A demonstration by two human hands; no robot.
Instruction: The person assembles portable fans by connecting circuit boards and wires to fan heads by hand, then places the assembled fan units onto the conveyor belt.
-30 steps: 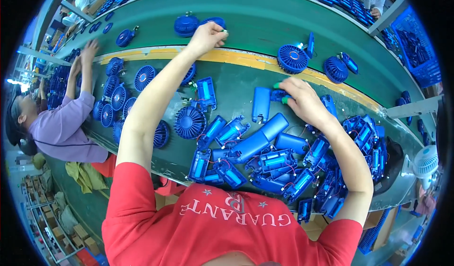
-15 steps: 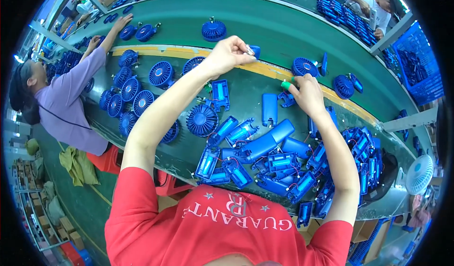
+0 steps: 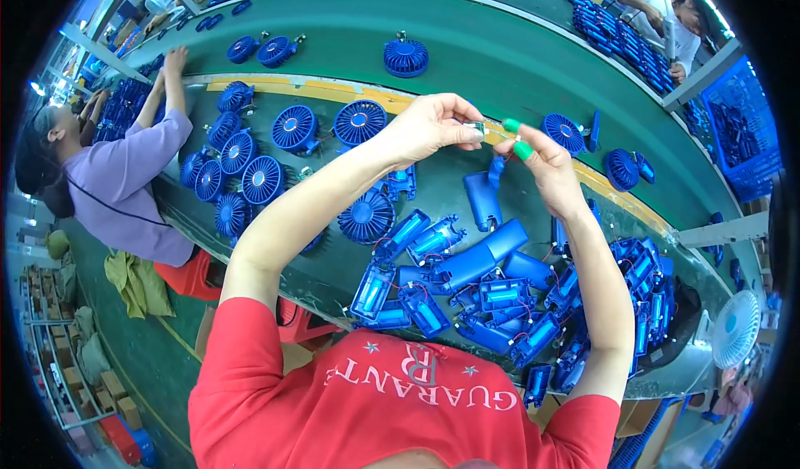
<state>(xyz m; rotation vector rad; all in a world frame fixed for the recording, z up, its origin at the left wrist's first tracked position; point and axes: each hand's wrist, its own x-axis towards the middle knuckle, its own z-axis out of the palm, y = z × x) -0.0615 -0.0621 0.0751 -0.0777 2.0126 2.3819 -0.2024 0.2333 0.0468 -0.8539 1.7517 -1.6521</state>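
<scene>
My left hand (image 3: 433,127) is closed in a pinch on a small circuit board (image 3: 477,127) with pale and greenish parts. Close beside it, my right hand (image 3: 546,162), green covers on two fingertips, pinches what looks like a thin wire lead (image 3: 498,142); its exact kind is too small to tell. Both hands are raised over the bench, fingertips almost meeting. Under the right hand a small blue plastic piece (image 3: 496,172) shows, next to a blue handle shell (image 3: 482,202). A round blue fan head (image 3: 367,217) lies below my left forearm.
Blue handle halves with batteries and wires (image 3: 504,294) are heaped near me. More fan heads (image 3: 262,179) lie at left. Beyond a yellow strip (image 3: 333,92), the green conveyor belt (image 3: 333,36) carries fan units (image 3: 406,57). A person in purple (image 3: 125,177) works at left; a white fan (image 3: 737,329) stands right.
My left hand has moved slightly right and down, and my right hand has risen to meet it with its lead. The person at left has drawn an arm back from the belt.
</scene>
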